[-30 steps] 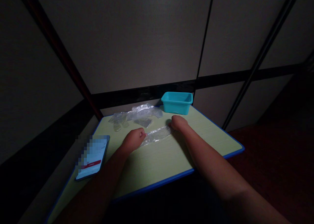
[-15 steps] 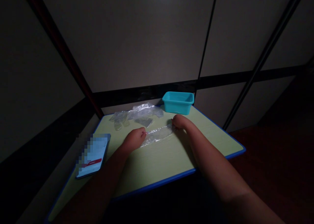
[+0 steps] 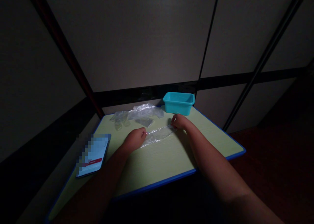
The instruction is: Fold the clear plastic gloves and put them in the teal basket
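A clear plastic bag [image 3: 159, 135] is stretched low over the table between my two hands. My left hand [image 3: 134, 139] is closed on its left end, thumb and fingers pinched together. At the bag's right end is my right hand [image 3: 179, 121], its fingers curled down onto the plastic; the fingertips are partly hidden. Behind the hands lie crumpled clear plastic bags [image 3: 147, 111] and a small flat clear piece [image 3: 145, 121]. How many bags are in the pile I cannot tell.
A turquoise plastic basket [image 3: 178, 108] stands at the back right, just beyond my right hand. To the left, a tablet [image 3: 98, 152] with a lit screen lies on the blue-edged table [image 3: 157, 165]. Cabinet panels [image 3: 147, 47] rise behind the table.
The fingers of my right hand have loosened and lifted slightly at the bag's right end. My left hand and the bag stay nearly in place.
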{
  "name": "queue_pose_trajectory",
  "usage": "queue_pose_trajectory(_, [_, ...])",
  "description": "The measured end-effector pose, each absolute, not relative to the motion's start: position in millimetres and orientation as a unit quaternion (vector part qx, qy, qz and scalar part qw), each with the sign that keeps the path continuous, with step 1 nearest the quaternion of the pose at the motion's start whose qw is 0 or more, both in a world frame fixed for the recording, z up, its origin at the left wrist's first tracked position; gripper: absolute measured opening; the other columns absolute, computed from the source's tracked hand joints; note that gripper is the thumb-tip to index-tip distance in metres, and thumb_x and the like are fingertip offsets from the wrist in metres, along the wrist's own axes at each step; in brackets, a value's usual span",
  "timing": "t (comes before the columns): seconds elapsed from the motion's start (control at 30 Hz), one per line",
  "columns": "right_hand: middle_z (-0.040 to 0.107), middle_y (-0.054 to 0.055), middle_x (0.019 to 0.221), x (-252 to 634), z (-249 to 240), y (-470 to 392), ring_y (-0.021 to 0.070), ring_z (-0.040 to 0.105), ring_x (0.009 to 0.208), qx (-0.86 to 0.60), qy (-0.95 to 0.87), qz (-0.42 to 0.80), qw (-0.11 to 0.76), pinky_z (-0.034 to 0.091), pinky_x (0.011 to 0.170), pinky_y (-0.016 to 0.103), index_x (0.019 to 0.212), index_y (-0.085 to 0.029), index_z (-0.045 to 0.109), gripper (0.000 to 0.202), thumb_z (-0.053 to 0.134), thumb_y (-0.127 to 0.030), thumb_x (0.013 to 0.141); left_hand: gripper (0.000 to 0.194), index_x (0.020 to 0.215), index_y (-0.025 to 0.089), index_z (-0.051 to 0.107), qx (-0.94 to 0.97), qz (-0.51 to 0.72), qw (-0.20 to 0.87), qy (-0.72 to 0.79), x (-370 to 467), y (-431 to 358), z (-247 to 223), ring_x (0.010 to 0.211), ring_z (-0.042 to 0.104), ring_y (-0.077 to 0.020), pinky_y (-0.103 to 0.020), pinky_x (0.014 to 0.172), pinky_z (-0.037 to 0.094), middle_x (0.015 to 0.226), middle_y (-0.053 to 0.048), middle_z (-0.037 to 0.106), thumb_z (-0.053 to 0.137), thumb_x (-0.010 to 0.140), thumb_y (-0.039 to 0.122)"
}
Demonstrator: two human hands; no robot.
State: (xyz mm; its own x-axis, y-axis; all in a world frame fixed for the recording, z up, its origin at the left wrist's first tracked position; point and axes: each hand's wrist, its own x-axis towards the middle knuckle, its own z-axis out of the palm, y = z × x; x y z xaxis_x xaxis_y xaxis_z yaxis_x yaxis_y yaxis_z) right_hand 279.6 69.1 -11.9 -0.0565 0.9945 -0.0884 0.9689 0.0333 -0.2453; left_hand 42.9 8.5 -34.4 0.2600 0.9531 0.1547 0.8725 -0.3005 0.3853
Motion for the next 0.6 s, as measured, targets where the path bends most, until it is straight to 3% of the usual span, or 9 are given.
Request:
queue_pose_trajectory(0.23, [0.071, 0.007, 0.078, 279.7, -13.1, 68.2, 0.0148, 0.064, 0.064, -0.674, -0.720, 0.146, 0.073, 0.042, 0.058, 0.020, 0.099, -0.014, 0.068, 0.031, 0.058, -0.013, 0.070, 0.018, 0.070, 0.018, 0.056, 0.786, 0.178, 0.106, 0.582, 43.7, 7.5, -32.6, 0.063, 0.052, -0.0151, -0.023, 0.055, 0.029, 0.067, -0.001, 0.059, 0.042, 0.082, 0.021])
queue_pose_trajectory(0.6, [0.070, 0.010, 0.083, 279.5, -21.2, 72.3, 0.0179, 0.064, 0.071, -0.673, -0.721, 0.141, 0.088, 0.043, 0.062, 0.022, 0.095, -0.014, 0.068, 0.028, 0.059, -0.013, 0.069, 0.021, 0.066, 0.018, 0.053, 0.787, 0.167, 0.079, 0.588, 43.6, 8.8, -34.6, 0.060, 0.049, -0.0153, -0.024, 0.054, 0.027, 0.063, -0.002, 0.056, 0.042, 0.083, 0.024])
